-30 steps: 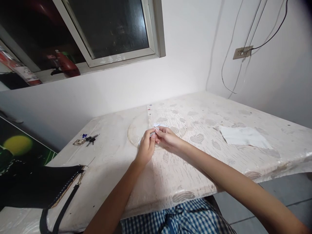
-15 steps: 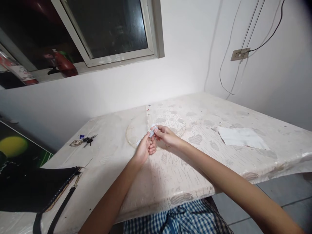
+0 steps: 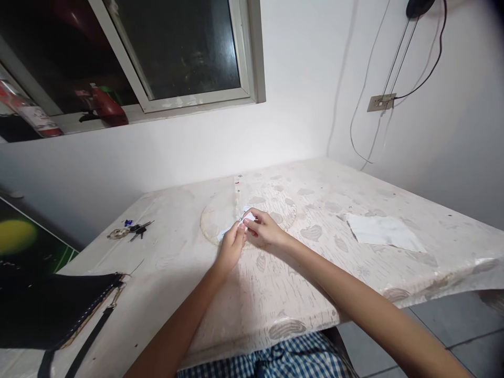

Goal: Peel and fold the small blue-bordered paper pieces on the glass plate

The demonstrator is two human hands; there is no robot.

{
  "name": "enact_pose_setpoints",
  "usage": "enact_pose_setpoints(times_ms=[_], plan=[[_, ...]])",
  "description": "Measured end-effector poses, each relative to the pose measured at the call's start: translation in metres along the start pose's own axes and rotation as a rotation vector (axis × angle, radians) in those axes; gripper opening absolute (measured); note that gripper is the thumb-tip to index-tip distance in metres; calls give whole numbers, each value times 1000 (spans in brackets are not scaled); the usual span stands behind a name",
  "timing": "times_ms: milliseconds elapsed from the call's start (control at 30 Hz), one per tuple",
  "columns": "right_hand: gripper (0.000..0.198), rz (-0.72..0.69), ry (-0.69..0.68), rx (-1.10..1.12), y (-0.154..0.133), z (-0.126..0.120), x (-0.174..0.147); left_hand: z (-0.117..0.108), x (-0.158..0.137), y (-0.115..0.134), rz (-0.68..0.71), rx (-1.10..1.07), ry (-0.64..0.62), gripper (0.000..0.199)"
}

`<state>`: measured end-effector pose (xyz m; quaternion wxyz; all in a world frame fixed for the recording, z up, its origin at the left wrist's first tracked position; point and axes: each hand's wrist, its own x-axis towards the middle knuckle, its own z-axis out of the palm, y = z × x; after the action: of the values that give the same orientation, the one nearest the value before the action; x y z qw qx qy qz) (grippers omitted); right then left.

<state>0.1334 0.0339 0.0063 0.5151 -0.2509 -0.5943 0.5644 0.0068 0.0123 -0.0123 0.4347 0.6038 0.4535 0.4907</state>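
Observation:
Over the middle of the table, both hands meet at a small, pale, paper-like piece (image 3: 249, 216). My right hand (image 3: 263, 227) pinches it from the right between thumb and fingers. On the near side, my left hand (image 3: 233, 243) is closed with its thumb up against the same piece, fingertips touching or almost touching those of the right. The fingers cover much of the piece, so its exact kind cannot be made out. A whitish flat scrap (image 3: 221, 235) shows on the table just left of my left hand, partly hidden by it.
A white cloth (image 3: 384, 232) lies at the right of the patterned tablecloth (image 3: 307, 294). At the left are a bunch of keys (image 3: 136, 229) and a black bag (image 3: 55, 307) with a strap. Behind rises the wall with a window (image 3: 189, 52) and an outlet (image 3: 381, 103) with cords.
My hands have drawn closer together around the pale piece, and my left fingers have turned further under it. The view has tilted up slightly.

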Motion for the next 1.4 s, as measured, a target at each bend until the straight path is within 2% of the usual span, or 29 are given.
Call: enact_pose_setpoints(times_ms=[100,200,433,533,700,833,1200,1400], plan=[[21,15,-30,-1,2,-1,0,-3,2,3,-149,-78,-84,55],[21,19,-57,-28,5,-2,0,-6,4,5,-300,-217,-167,54],[17,-78,-56,-239,14,-5,-1,-4,5,-1,-425,-407,-224,48],[17,-22,-46,-153,14,-2,-2,-3,4,0,-417,-396,-209,49],[23,149,-8,201,6,0,-2,-1,0,7,-253,-345,-229,54],[24,175,-27,300,1,-4,0,1,-2,10,-210,-367,-246,42],[26,169,4,196,11,-1,0,-1,-2,6,-226,-375,-214,37],[22,115,-52,65,7,-5,0,-3,2,11,-410,-457,-221,49]])
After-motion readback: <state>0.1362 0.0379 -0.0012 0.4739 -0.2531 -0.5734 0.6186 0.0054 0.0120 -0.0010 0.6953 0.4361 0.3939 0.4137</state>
